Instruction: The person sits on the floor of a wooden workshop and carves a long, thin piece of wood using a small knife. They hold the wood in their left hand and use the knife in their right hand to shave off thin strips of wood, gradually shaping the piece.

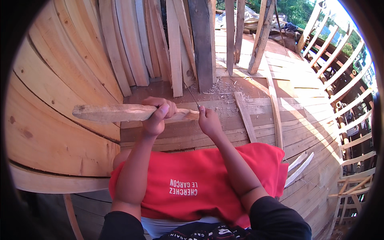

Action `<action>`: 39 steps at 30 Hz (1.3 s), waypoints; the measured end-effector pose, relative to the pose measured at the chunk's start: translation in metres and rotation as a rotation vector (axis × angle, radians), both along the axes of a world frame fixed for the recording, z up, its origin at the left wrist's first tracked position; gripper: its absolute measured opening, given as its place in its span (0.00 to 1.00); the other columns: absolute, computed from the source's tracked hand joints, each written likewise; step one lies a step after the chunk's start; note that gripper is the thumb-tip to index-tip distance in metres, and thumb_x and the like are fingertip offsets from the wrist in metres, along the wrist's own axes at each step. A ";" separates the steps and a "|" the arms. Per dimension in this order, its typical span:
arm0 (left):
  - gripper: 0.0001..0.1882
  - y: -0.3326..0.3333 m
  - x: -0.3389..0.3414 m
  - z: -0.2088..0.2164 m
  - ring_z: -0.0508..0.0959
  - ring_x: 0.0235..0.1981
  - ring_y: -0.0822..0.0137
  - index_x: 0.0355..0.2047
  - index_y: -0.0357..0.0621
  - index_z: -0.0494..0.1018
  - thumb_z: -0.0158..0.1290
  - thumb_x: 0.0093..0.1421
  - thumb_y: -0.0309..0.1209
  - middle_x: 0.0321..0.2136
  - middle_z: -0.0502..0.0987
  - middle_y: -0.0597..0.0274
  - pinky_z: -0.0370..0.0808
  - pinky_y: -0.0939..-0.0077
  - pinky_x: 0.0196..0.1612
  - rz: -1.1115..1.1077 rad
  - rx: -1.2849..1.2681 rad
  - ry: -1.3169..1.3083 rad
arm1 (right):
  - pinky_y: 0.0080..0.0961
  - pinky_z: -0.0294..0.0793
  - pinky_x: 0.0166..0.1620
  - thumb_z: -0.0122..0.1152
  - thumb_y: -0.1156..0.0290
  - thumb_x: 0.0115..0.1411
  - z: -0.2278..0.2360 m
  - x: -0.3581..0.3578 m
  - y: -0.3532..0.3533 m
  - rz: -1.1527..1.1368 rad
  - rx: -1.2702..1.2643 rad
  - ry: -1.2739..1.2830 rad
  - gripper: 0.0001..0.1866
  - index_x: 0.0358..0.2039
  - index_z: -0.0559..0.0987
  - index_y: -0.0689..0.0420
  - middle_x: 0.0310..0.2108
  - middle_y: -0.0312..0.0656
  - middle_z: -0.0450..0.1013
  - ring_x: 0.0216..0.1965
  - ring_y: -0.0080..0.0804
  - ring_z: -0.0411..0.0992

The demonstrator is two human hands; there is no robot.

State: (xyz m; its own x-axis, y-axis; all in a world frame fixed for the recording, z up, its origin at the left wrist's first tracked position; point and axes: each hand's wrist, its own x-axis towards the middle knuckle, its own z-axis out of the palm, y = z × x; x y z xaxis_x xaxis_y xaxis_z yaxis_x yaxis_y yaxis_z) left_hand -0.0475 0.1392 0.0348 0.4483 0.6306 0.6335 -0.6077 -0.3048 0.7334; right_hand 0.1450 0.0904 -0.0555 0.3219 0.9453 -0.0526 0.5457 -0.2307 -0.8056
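Observation:
My left hand (157, 114) is wrapped around a long pale piece of wood (108, 113), held roughly level above the floor. Its broad, rounded end points left; the narrower right end looks cut and shaped. Beside that end, my right hand (210, 122) is closed around the base of a thin, dark, blade-like tool (192, 95), which slants up and away to the left. The tool's handle is hidden in the fist, so its exact kind is unclear. A red cloth (208, 168) with white lettering covers my lap beneath both forearms.
Curved planking (60, 108) rises at the left. Boards (138, 48) lean upright ahead, beside a dark post (202, 48). Wood shavings (230, 90) litter the plank floor (304, 132). Loose strips (245, 116) lie ahead; pale offcuts (299, 168) lie right. Curved wooden ribs (348, 90) line the far right.

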 end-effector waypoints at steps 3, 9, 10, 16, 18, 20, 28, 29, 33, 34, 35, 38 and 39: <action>0.21 -0.002 0.007 0.003 0.52 0.14 0.72 0.12 0.42 0.53 0.48 0.59 0.29 0.10 0.56 0.66 0.54 0.71 0.22 -0.026 -0.018 -0.006 | 0.55 0.71 0.48 0.37 0.51 0.70 -0.046 -0.004 -0.005 0.055 -0.074 -0.071 0.30 0.36 0.79 0.66 0.35 0.65 0.76 0.42 0.67 0.73; 0.21 -0.002 -0.001 0.000 0.49 0.13 0.72 0.13 0.45 0.52 0.47 0.60 0.30 0.09 0.53 0.67 0.52 0.71 0.21 0.037 -0.020 -0.030 | 0.55 0.71 0.45 0.38 0.53 0.70 -0.012 -0.009 0.000 -0.003 0.024 -0.054 0.29 0.33 0.78 0.67 0.31 0.65 0.76 0.39 0.67 0.74; 0.21 -0.005 -0.004 0.000 0.50 0.13 0.72 0.13 0.45 0.51 0.46 0.60 0.30 0.09 0.53 0.67 0.52 0.71 0.21 0.051 -0.019 -0.016 | 0.55 0.72 0.45 0.38 0.53 0.70 -0.003 -0.016 -0.004 -0.004 0.117 0.021 0.29 0.33 0.78 0.67 0.32 0.65 0.76 0.40 0.66 0.74; 0.21 -0.003 0.009 0.007 0.51 0.13 0.72 0.13 0.45 0.52 0.47 0.60 0.29 0.09 0.54 0.67 0.54 0.71 0.21 0.016 -0.015 -0.031 | 0.57 0.70 0.41 0.40 0.54 0.71 -0.067 0.018 0.003 -0.063 -0.131 -0.220 0.27 0.32 0.78 0.66 0.29 0.65 0.75 0.36 0.68 0.73; 0.21 -0.001 -0.001 0.001 0.52 0.14 0.72 0.12 0.43 0.54 0.47 0.60 0.29 0.10 0.57 0.67 0.55 0.71 0.22 0.017 -0.032 -0.036 | 0.57 0.70 0.42 0.39 0.54 0.70 -0.022 -0.001 0.005 -0.027 0.079 -0.074 0.28 0.32 0.78 0.65 0.29 0.65 0.75 0.37 0.68 0.73; 0.21 -0.004 -0.001 0.001 0.52 0.14 0.72 0.12 0.43 0.54 0.47 0.60 0.29 0.10 0.57 0.67 0.55 0.71 0.22 0.020 -0.038 -0.012 | 0.57 0.70 0.42 0.39 0.53 0.70 -0.017 -0.012 -0.006 -0.007 0.120 -0.040 0.28 0.32 0.79 0.65 0.29 0.65 0.75 0.37 0.67 0.73; 0.21 -0.001 -0.004 -0.001 0.53 0.14 0.72 0.13 0.42 0.54 0.46 0.60 0.28 0.10 0.56 0.66 0.55 0.72 0.22 0.024 -0.042 -0.058 | 0.58 0.70 0.39 0.39 0.54 0.70 -0.024 -0.003 0.002 -0.020 0.066 -0.121 0.26 0.34 0.78 0.63 0.27 0.63 0.75 0.35 0.67 0.73; 0.21 0.000 -0.002 -0.001 0.53 0.14 0.72 0.13 0.42 0.53 0.46 0.60 0.28 0.10 0.56 0.66 0.55 0.71 0.22 0.017 -0.032 -0.039 | 0.58 0.70 0.40 0.39 0.53 0.70 -0.023 -0.004 -0.003 -0.007 0.133 -0.080 0.26 0.33 0.78 0.63 0.28 0.63 0.75 0.35 0.67 0.73; 0.21 -0.003 0.009 0.002 0.53 0.14 0.72 0.13 0.42 0.53 0.46 0.60 0.29 0.10 0.57 0.66 0.55 0.71 0.22 0.005 -0.029 -0.009 | 0.58 0.69 0.39 0.39 0.54 0.70 -0.069 -0.002 -0.009 -0.045 0.017 -0.191 0.27 0.31 0.78 0.63 0.29 0.65 0.74 0.35 0.67 0.73; 0.21 -0.002 0.009 0.003 0.53 0.14 0.72 0.13 0.42 0.53 0.46 0.60 0.29 0.10 0.57 0.66 0.55 0.71 0.22 0.021 -0.033 -0.008 | 0.59 0.68 0.38 0.38 0.55 0.71 -0.077 0.005 -0.007 -0.071 -0.053 -0.223 0.26 0.30 0.77 0.64 0.28 0.65 0.74 0.35 0.66 0.73; 0.21 -0.001 0.007 0.004 0.53 0.14 0.72 0.13 0.42 0.53 0.46 0.60 0.29 0.10 0.57 0.66 0.55 0.71 0.22 0.018 -0.039 -0.017 | 0.60 0.66 0.37 0.38 0.57 0.71 -0.077 0.008 -0.004 -0.098 -0.120 -0.248 0.25 0.29 0.76 0.64 0.27 0.65 0.73 0.35 0.66 0.73; 0.21 0.001 -0.007 -0.002 0.54 0.15 0.72 0.13 0.42 0.54 0.46 0.61 0.29 0.10 0.56 0.67 0.55 0.71 0.23 0.051 -0.051 -0.008 | 0.57 0.72 0.41 0.39 0.52 0.70 -0.015 -0.015 0.001 -0.033 0.071 -0.104 0.28 0.33 0.78 0.63 0.29 0.63 0.76 0.36 0.66 0.74; 0.21 -0.001 -0.008 -0.001 0.54 0.15 0.72 0.13 0.43 0.54 0.47 0.61 0.29 0.10 0.56 0.67 0.55 0.72 0.23 0.053 -0.051 0.007 | 0.56 0.73 0.41 0.38 0.52 0.70 0.001 -0.022 -0.008 -0.021 0.166 -0.036 0.28 0.33 0.79 0.63 0.30 0.63 0.76 0.36 0.66 0.75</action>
